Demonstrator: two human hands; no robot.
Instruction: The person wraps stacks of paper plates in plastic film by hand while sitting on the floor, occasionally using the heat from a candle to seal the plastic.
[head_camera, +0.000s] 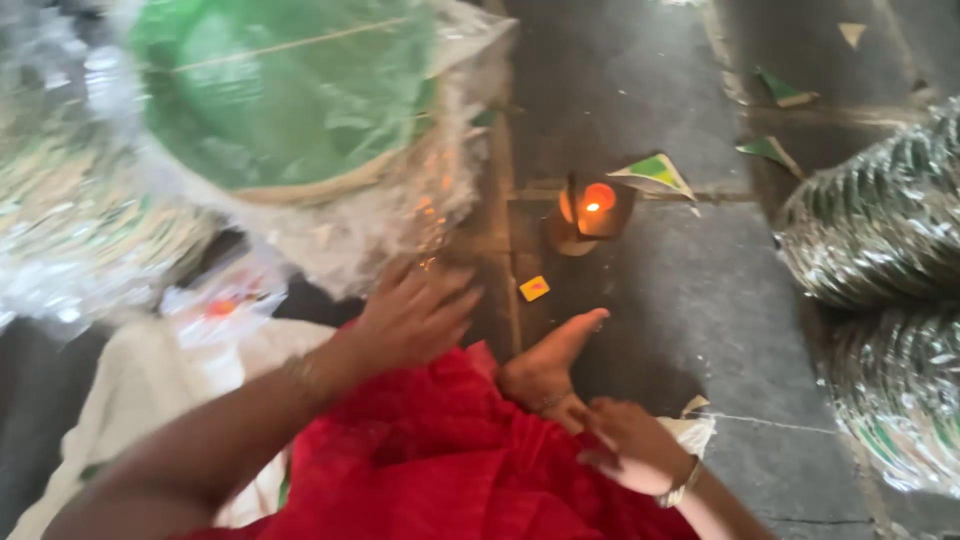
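The left hand (415, 315) lies spread and holding nothing, fingertips at the crinkled clear wrap of a plastic-wrapped bundle of green plates (290, 110), seemingly steadying it. The right hand (630, 440) rests low, loosely curled, empty as far as the blur shows, beside a bare foot (550, 360). A small lit lamp (595, 205) sits farther on the stone floor (690, 300), clear of the plastic

a stack of round green plates (285, 95), wrapped in clear crinkled plastic (350, 235), is seen tilted at the upper left, its pale rim turned toward the camera. the lower edge of the wrapping is touched by the left hand (415, 315). the view is blurred.
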